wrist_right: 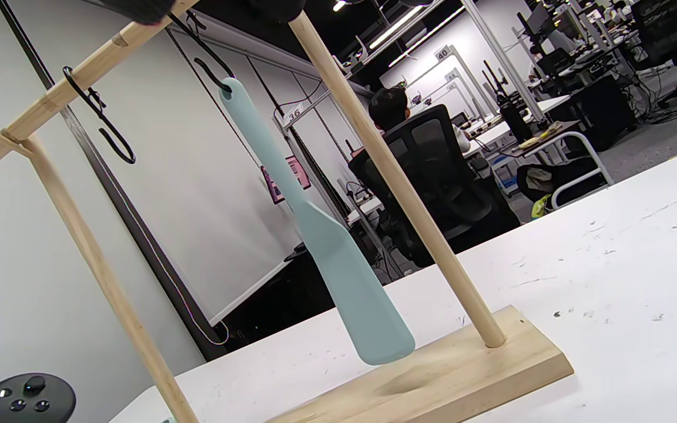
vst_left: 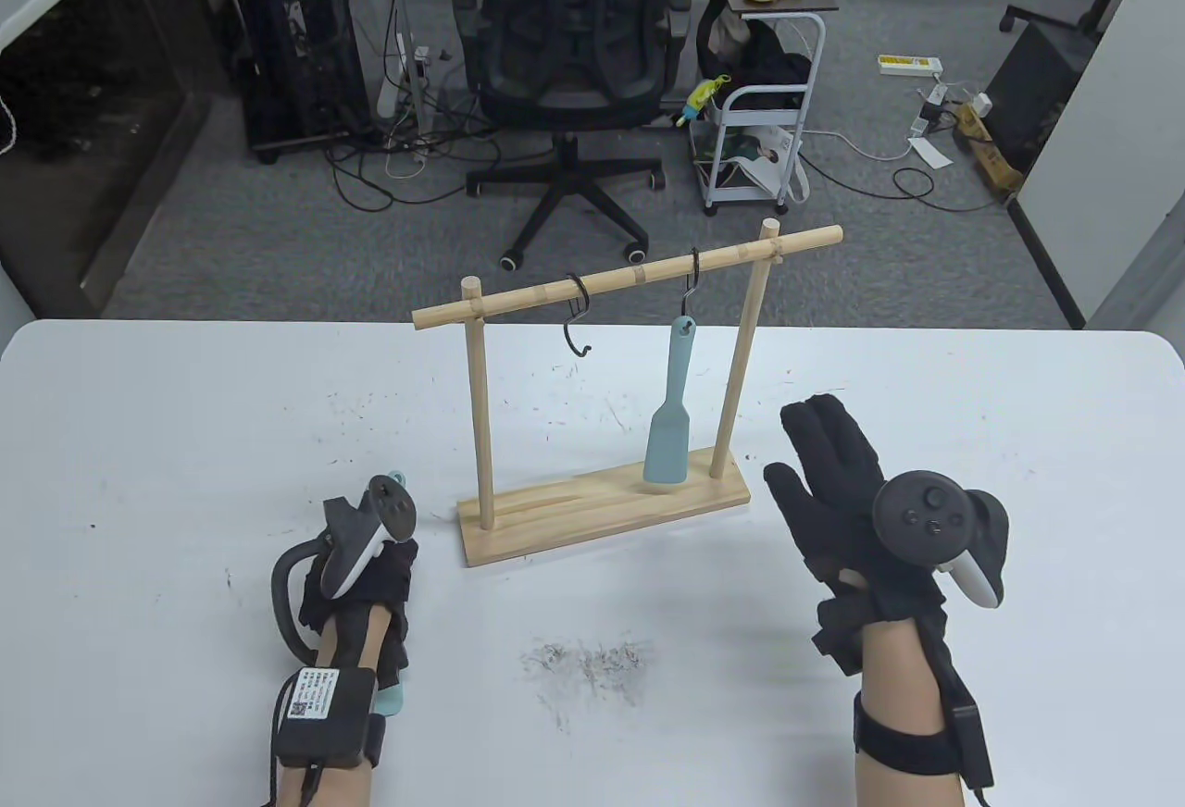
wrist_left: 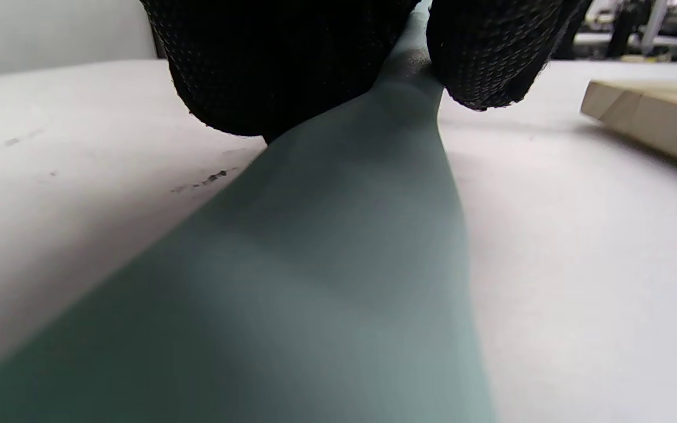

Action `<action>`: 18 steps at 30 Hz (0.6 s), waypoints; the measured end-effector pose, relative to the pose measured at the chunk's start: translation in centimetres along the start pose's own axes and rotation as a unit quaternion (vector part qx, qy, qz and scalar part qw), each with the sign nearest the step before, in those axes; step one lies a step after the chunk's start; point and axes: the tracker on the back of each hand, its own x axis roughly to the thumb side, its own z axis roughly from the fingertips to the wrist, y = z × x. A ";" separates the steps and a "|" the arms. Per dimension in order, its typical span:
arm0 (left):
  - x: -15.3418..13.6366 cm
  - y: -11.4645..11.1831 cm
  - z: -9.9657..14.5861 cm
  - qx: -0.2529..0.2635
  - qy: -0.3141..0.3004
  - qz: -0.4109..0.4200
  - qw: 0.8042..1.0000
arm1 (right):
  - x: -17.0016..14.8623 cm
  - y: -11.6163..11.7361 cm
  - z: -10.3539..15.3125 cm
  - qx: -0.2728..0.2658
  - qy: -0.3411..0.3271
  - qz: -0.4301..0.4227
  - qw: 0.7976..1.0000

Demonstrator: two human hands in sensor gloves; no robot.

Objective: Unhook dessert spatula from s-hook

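Note:
A light-blue dessert spatula (vst_left: 668,437) hangs blade down from the right black S-hook (vst_left: 690,284) on the wooden rack's rail (vst_left: 629,275); its blade tip hovers just above the rack base (vst_left: 555,520). It also shows in the right wrist view (wrist_right: 338,258), on that hook (wrist_right: 209,64). My right hand (vst_left: 833,474) is open with fingers spread, just right of the rack, touching nothing. My left hand (vst_left: 380,557) rests on the table left of the rack and holds a second light-blue spatula (wrist_left: 338,264) flat on the table under its fingers (wrist_left: 268,70).
A second S-hook (vst_left: 579,316) hangs empty on the rail's left part. Dark scuff marks (vst_left: 592,659) lie on the white table in front of the rack. Beyond the table's far edge stand an office chair (vst_left: 574,39) and a white cart (vst_left: 759,131).

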 end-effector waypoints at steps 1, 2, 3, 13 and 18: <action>0.3 -0.1 0.0 0.004 0.004 -0.018 1.000 | 0.0 0.0 0.0 0.000 0.000 0.000 1.000; 0.5 -0.3 0.0 0.006 0.007 -0.031 0.999 | 0.0 0.0 0.0 0.000 0.000 0.001 1.000; 0.6 -0.4 0.0 0.006 0.009 -0.038 0.999 | 0.0 0.0 0.0 0.001 0.000 0.001 1.000; 1.9 -0.9 0.0 0.005 0.035 -0.093 0.995 | 0.0 0.1 -0.1 0.004 0.002 0.001 1.000; 2.5 -1.3 -0.3 0.001 0.042 -0.125 0.991 | 0.0 0.2 -0.1 0.005 0.003 0.001 1.000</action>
